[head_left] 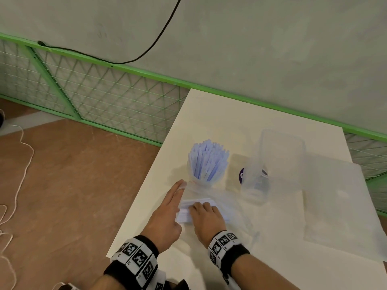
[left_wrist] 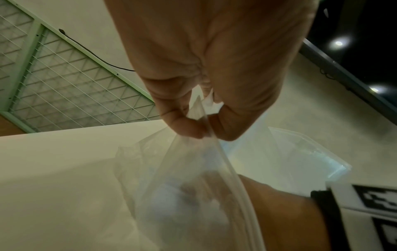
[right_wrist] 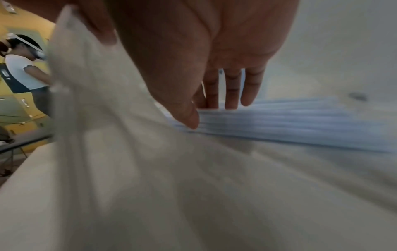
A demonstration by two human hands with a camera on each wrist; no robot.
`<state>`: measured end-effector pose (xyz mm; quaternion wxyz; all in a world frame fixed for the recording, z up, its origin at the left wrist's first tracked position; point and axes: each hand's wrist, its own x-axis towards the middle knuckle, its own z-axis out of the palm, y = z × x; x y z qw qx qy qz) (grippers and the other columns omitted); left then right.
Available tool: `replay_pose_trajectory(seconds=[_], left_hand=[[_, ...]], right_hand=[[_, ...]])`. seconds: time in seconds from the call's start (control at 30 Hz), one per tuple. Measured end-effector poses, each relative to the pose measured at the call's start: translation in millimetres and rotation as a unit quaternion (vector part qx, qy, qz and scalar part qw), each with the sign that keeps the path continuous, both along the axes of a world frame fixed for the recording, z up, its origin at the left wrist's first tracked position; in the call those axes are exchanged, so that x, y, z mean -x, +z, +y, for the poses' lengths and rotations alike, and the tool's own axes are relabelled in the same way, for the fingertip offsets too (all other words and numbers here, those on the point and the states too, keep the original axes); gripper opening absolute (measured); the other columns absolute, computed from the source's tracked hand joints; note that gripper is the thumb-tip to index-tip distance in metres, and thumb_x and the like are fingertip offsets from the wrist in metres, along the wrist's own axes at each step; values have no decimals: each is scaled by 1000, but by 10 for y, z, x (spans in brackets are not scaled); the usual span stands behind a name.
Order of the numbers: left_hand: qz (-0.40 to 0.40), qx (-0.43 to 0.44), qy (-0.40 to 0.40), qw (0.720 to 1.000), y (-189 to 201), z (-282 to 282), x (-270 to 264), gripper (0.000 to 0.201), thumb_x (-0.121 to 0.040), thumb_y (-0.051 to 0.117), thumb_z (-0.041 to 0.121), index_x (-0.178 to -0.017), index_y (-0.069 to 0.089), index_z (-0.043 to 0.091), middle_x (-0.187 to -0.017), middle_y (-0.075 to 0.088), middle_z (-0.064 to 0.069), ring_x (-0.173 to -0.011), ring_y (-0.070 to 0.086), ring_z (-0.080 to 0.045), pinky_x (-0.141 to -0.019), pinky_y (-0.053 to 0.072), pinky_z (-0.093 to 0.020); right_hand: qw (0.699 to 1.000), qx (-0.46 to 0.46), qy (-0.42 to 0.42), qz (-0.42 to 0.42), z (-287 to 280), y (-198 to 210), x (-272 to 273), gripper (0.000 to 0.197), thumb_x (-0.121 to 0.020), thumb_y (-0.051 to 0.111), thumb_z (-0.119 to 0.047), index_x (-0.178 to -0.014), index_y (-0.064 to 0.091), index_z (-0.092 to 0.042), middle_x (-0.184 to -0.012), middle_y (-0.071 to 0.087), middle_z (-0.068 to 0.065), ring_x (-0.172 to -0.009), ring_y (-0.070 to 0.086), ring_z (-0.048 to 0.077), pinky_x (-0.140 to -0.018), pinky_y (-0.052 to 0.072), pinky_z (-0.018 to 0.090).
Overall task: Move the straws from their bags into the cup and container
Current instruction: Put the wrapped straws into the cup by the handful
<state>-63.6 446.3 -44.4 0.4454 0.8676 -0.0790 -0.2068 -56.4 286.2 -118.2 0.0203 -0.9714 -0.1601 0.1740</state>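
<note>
A clear plastic bag [head_left: 236,210] lies on the white table [head_left: 219,114] in front of me with pale blue straws [head_left: 196,200] inside. My left hand [head_left: 173,204] pinches the bag's open edge [left_wrist: 182,186] between thumb and fingers [left_wrist: 189,127]. My right hand [head_left: 206,214] reaches into the bag, fingers [right_wrist: 232,95] curled behind the straw bundle [right_wrist: 290,122] and thumb in front of it. Just beyond my hands stands a clear cup [head_left: 201,181] full of upright straws. The clear rectangular container [head_left: 281,155] stands further right.
A small clear cup [head_left: 254,185] stands between the straw cup and the container, with a purple-marked item [head_left: 241,175] behind it. An empty flat clear bag [head_left: 339,201] lies at the right. The table's left edge [head_left: 146,185] drops to the floor. A green mesh fence [head_left: 104,97] runs behind.
</note>
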Motion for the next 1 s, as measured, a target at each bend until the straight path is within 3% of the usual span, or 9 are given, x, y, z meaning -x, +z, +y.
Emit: replay_pose_trajectory(seconds=[0.07, 0.13, 0.27, 0.33, 0.43, 0.5, 0.77, 0.9, 1.0], left_hand=[[2, -1, 4, 1000, 12, 8, 4, 105, -71, 46, -16, -151, 10, 42, -145, -8, 48, -107, 49, 1, -74, 40, -2], [4, -4, 5, 1000, 23, 17, 4, 105, -72, 46, -16, -152, 10, 42, -145, -9, 48, -106, 49, 0, -72, 41, -3], [7, -1, 6, 1000, 28, 28, 12, 104, -72, 47, -16, -152, 11, 40, -147, -8, 46, -106, 51, -2, -72, 41, -4], [9, -2, 7, 1000, 25, 28, 16, 104, -72, 47, -16, -152, 11, 41, -147, -8, 46, -106, 53, -3, -71, 42, -4], [10, -2, 9, 1000, 22, 23, 17, 104, -72, 47, -16, -152, 11, 41, -147, -7, 47, -106, 54, -3, -70, 42, -5], [9, 1, 11, 1000, 21, 24, 18, 105, -72, 48, -16, -152, 12, 41, -146, -7, 47, -106, 54, -3, -68, 42, -4], [7, -6, 9, 1000, 34, 28, 32, 106, -72, 46, -16, -150, 10, 45, -147, -8, 47, -104, 54, -2, -69, 42, -5], [-3, -6, 5, 1000, 6, 52, 14, 106, -70, 44, -18, -151, 11, 42, -147, -8, 46, -108, 47, 2, -72, 39, 0], [-3, -5, 9, 1000, -16, 71, 2, 107, -70, 44, -19, -151, 11, 41, -145, -9, 48, -110, 45, 2, -75, 38, 1]], right_hand=[[1000, -7, -10, -24, 20, 6, -3, 28, -80, 67, -15, -108, 65, -17, -108, 64, 2, -96, 59, 25, -82, 49, 32], [1000, 5, 6, -10, 34, -51, 6, 31, -48, 88, -22, -73, 69, -23, -74, 65, -4, -67, 61, 18, -59, 50, 23], [1000, -3, -6, -5, 20, -150, -8, 38, -27, 90, -25, -56, 65, -23, -59, 60, -7, -54, 59, 14, -50, 47, 17], [1000, 7, 11, -5, 35, -70, -5, 34, -37, 90, -25, -63, 67, -23, -67, 63, -4, -63, 61, 16, -56, 49, 21], [998, 31, 14, 51, 23, -11, -25, 23, -86, 62, -13, -108, 62, -9, -113, 61, 10, -108, 54, 30, -91, 44, 36], [997, 34, 13, 67, 6, -40, -35, 26, -93, 51, -11, -118, 56, -7, -123, 55, 13, -117, 48, 32, -98, 38, 38], [997, 29, 24, 69, -2, -51, 13, 27, -94, 50, -20, -118, 54, -7, -121, 57, 15, -116, 49, 32, -98, 36, 37], [988, -112, -68, 86, -114, 91, 32, 32, -90, 52, -29, -116, 53, -12, -111, 63, 10, -103, 58, 28, -88, 42, 32], [952, -283, -101, 66, -192, 261, 57, 12, -88, 59, -24, -80, 54, -17, -73, 55, -3, -69, 49, 12, -71, 44, 27]])
